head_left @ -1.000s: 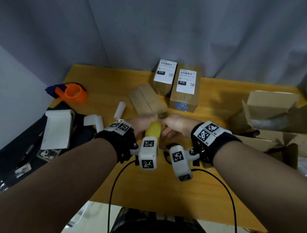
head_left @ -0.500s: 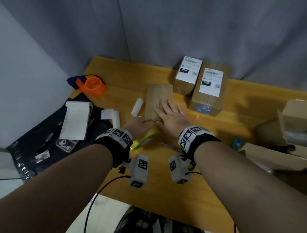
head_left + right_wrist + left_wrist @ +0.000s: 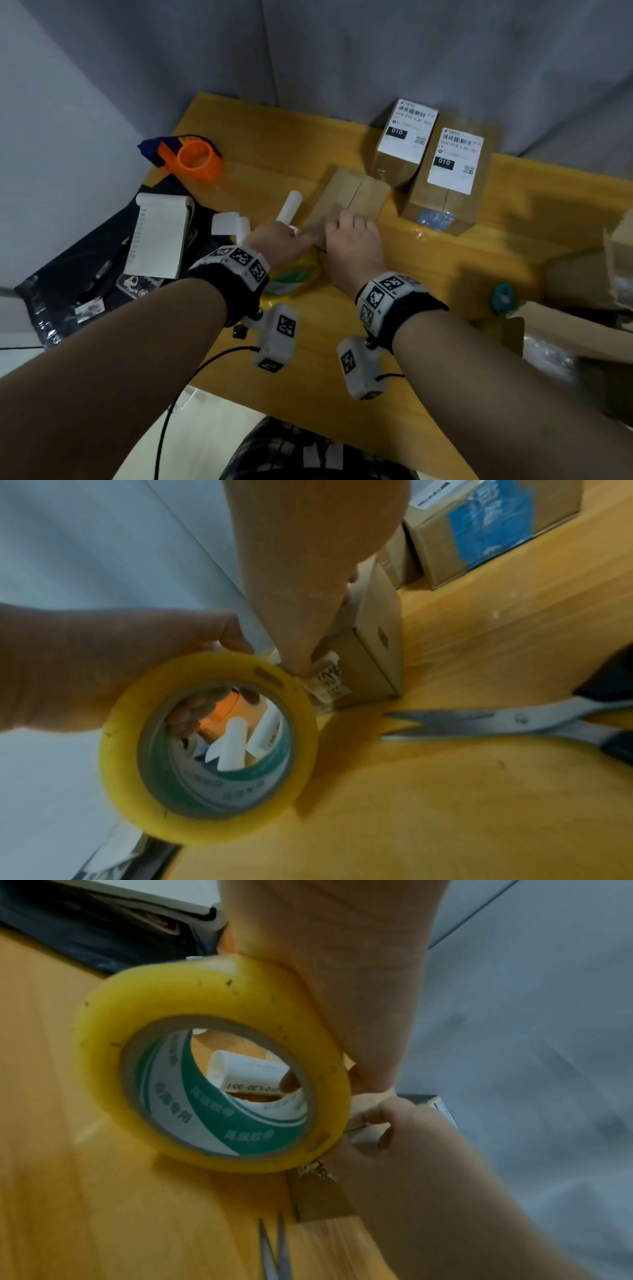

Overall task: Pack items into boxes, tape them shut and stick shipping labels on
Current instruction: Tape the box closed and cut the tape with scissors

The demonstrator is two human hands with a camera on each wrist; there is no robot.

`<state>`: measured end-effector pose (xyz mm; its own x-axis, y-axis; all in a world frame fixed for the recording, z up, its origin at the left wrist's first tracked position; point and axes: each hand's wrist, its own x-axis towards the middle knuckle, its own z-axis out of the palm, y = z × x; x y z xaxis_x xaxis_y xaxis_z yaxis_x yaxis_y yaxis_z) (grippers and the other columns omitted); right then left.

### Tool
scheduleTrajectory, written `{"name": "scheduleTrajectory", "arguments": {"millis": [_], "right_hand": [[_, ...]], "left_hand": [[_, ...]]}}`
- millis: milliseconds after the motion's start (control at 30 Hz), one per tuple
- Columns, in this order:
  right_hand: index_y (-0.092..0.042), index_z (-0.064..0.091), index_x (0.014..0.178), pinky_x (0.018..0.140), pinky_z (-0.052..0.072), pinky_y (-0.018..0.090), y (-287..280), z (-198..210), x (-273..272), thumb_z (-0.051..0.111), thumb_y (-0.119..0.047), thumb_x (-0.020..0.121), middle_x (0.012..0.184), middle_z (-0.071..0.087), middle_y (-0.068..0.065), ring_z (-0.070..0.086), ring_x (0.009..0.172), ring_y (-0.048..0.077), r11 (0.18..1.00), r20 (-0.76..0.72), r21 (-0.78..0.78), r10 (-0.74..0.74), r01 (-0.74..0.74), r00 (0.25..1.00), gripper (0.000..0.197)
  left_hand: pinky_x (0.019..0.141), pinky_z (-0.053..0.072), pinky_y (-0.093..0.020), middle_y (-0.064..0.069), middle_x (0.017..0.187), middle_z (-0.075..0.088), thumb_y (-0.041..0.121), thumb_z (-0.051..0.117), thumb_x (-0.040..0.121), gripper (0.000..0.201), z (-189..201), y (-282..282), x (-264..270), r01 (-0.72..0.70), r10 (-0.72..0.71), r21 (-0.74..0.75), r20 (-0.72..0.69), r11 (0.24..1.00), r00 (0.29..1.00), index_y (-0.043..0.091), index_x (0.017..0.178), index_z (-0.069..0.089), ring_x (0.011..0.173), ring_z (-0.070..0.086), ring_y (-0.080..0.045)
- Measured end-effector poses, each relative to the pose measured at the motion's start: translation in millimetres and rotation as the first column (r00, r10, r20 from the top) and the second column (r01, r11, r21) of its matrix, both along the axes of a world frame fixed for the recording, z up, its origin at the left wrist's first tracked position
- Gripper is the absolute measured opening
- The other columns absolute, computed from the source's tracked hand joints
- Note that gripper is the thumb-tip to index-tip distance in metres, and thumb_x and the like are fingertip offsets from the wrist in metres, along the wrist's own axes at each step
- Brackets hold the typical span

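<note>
My left hand (image 3: 277,241) is clamped on the yellow tape roll (image 3: 209,1064): the fingers go through the core and the palm lies on the outer rim. The roll stands on its edge, close above the desk (image 3: 342,359), just at the near end of the small brown box (image 3: 349,197). My right hand (image 3: 354,240) lies on the near top of this box with the fingers bent down. In the left wrist view its fingertips (image 3: 380,1118) pinch something thin at the edge of the roll; I judge it is the free end of the tape, but it is too thin to be sure.

I judge that the roll is light and stiff, and the core gives a safe hold. The loose tape is soft and sticky, so it can fold on itself; it is better to hold it only at the corner. The box seems light and can slide on the smooth desk, so I must press it down.

Both forearms reach forward, wrists near each other. The scissors (image 3: 514,723) lie open on the desk beside the box. 2 labelled boxes (image 3: 445,171) stand behind.
</note>
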<state>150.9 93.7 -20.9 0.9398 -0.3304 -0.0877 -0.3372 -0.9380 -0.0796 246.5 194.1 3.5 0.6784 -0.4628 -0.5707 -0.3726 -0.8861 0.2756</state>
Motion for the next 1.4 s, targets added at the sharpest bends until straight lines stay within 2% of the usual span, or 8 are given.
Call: {"name": "scheduleTrajectory", "arguments": {"millis": [167,267,733,833,933,1000,1167,1400], "right_hand": [[-0.027,0.007,0.15,0.108,-0.012,0.064,-46.2,11.8,22.5,0.038,-0.084,0.071,0.157,-0.006,0.018,-0.008,0.143,0.043,0.999,-0.274,0.01,0.051,-0.051,0.96,0.102],[-0.042,-0.021,0.145,0.104,-0.015,0.069,-65.9,11.0,33.3,0.029,-0.1,0.051,0.153,-0.032,0.013,-0.023,0.14,0.044,0.995,-0.431,0.065,0.092,-0.071,0.898,0.121],[-0.012,-0.024,0.146,0.104,-0.015,0.07,4.1,15.6,-6.1,0.019,-0.089,0.072,0.15,-0.019,0.034,-0.012,0.14,0.051,0.843,-0.563,0.014,-0.437,0.537,0.701,0.115],[-0.002,-0.013,0.148,0.111,-0.01,0.062,-8.9,6.4,-29.7,0.017,-0.079,0.081,0.154,-0.018,0.027,-0.015,0.143,0.041,0.849,-0.396,0.035,-0.472,0.527,0.788,0.107],[-0.018,-0.015,0.15,0.113,0.0,0.062,-27.0,-4.2,-54.5,0.022,-0.061,0.092,0.156,-0.022,0.018,-0.015,0.144,0.04,0.865,-0.352,0.095,-0.434,0.492,0.83,0.082],[-0.024,-0.021,0.148,0.112,0.001,0.064,-38.4,-7.5,-61.8,0.019,-0.06,0.093,0.155,-0.023,0.019,-0.015,0.143,0.042,0.851,-0.385,0.075,-0.457,0.521,0.802,0.077],[-0.02,-0.026,0.146,0.11,-0.002,0.067,-46.7,-11.4,-50.4,0.015,-0.064,0.093,0.152,-0.026,0.026,-0.017,0.141,0.044,0.773,-0.417,0.036,-0.565,0.634,0.712,0.08],[-0.02,-0.026,0.146,0.11,-0.004,0.067,-47.6,-15.3,-40.2,0.013,-0.066,0.093,0.151,-0.026,0.026,-0.019,0.141,0.044,0.721,-0.407,0.051,-0.617,0.691,0.673,0.08]], "left_hand": [[0.056,0.037,-0.023,-0.006,0.084,0.055,0.051,0.039,0.094,0.048,5.7,-5.1,1.0,0.082,-0.08,0.071,-0.034,0.994,0.996,0.01,0.098,0.062,0.073,0.05,-0.018],[0.057,0.038,-0.023,-0.01,0.098,0.059,0.051,0.036,0.096,0.049,7.7,-1.5,6.3,0.077,-0.07,0.086,-0.089,0.993,0.994,0.011,0.106,0.063,0.08,0.051,-0.02],[0.061,0.03,-0.029,-0.003,0.063,0.034,0.031,0.039,0.099,0.041,12.1,-9.2,16.7,0.332,-0.326,0.012,-0.164,0.943,0.931,0.014,0.062,0.038,0.063,0.034,-0.017],[0.064,0.03,-0.036,-0.005,0.057,0.029,0.029,0.045,0.097,0.046,7.5,-30.4,11.0,0.392,-0.409,-0.121,-0.177,0.912,0.895,0.014,0.056,0.032,0.057,0.031,-0.02],[0.072,0.042,-0.035,-0.01,0.082,0.06,0.037,0.046,0.097,0.036,4.6,-50.1,-4.5,0.463,-0.491,-0.184,-0.159,0.867,0.857,0.01,0.086,0.066,0.076,0.053,-0.026],[0.083,0.044,-0.033,-0.008,0.111,0.064,0.042,0.044,0.097,0.041,4.0,-60.6,-14.7,0.514,-0.538,-0.186,-0.122,0.838,0.834,0.011,0.116,0.065,0.097,0.057,-0.024],[0.092,0.044,-0.036,-0.011,0.123,0.059,0.048,0.04,0.097,0.052,0.6,-70.9,-6.7,0.492,-0.505,-0.136,-0.09,0.86,0.859,0.008,0.125,0.058,0.109,0.054,-0.026],[0.068,0.044,-0.035,-0.003,0.062,0.045,0.04,0.044,0.097,0.042,-3.4,-55.0,15.5,0.586,-0.588,0.056,0.024,0.808,0.808,0.009,0.071,0.054,0.07,0.051,-0.025]]}}
